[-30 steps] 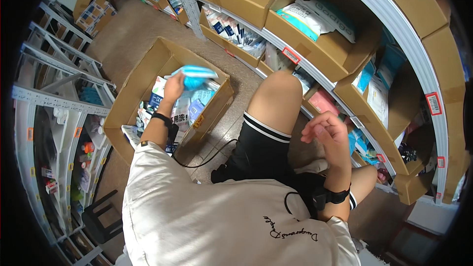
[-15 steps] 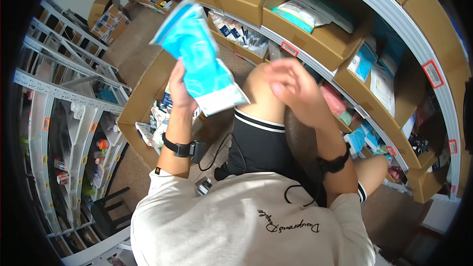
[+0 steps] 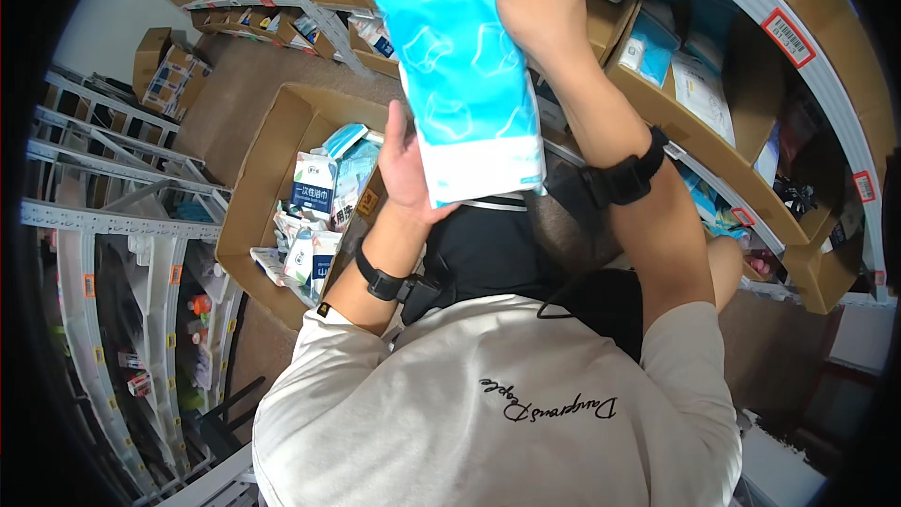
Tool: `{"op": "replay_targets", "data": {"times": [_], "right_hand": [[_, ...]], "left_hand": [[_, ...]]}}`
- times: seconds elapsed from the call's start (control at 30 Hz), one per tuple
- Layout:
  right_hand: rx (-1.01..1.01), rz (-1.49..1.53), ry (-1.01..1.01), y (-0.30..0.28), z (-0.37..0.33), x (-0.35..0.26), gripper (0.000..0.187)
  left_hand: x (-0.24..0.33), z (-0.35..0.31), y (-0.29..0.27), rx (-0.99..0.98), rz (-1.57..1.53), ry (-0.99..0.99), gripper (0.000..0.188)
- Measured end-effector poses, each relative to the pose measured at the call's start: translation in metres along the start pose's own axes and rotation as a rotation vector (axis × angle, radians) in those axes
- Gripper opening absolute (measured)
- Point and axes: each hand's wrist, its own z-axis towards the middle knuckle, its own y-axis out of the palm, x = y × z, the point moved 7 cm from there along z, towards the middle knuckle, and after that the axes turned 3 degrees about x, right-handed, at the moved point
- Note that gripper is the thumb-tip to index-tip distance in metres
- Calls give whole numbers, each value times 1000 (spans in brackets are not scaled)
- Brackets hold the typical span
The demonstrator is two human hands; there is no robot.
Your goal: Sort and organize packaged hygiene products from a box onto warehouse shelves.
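Observation:
A flat blue plastic pouch (image 3: pixel 460 66) with white line shapes, a pale strip along its top and a white lower band is held up in front of me, slightly tilted. My right hand (image 3: pixel 544 5) pinches its upper right corner, thumb in front and fingers partly behind. At the lower left corner my left hand (image 3: pixel 411 169) holds the pouch from beneath; its thumb points up beside the edge, and the other fingers are mostly hidden behind the pouch. An open cardboard box (image 3: pixel 267 145) stands left of it, holding several small blue, white and dark packets (image 3: pixel 314 197).
Shelving with cardboard bins (image 3: pixel 732 131) of bagged goods curves along the right. White metal racks (image 3: pixel 122 216) with small items stand on the left. A smaller carton (image 3: pixel 174 75) sits on the brown floor (image 3: pixel 244 61) at the far left. A black stool (image 3: pixel 221 427) is at the lower left.
My right hand has moved up and left from beside my knee and taken hold of the pouch's top corner. The pouch has shifted right, now flatter toward me, and more of the box shows.

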Motion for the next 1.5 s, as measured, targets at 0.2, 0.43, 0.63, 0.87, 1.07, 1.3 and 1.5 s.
{"op": "replay_targets", "data": {"times": [0.2,0.43,0.63,0.87,1.07,1.3,1.5], "right_hand": [[22,-137,55,11,2,57,35],[-50,71,267,13,-10,103,29],[-165,308,571,18,-29,89,33],[-477,415,603,14,-55,71,39],[-488,309,489,-37,-61,72,72],[-435,296,352,-105,-78,57,77],[-304,360,365,-169,-98,49,79]], "left_hand": [[-8,-17,-8,-198,-254,-86,78],[-3,-16,1,-111,62,0,97],[-1,-10,-13,17,-17,25,85],[1,-2,-39,-103,-188,39,79],[2,4,-37,-175,-221,36,78],[-16,23,-35,-161,-169,-22,76],[-51,39,-33,-15,8,-9,75]]}}
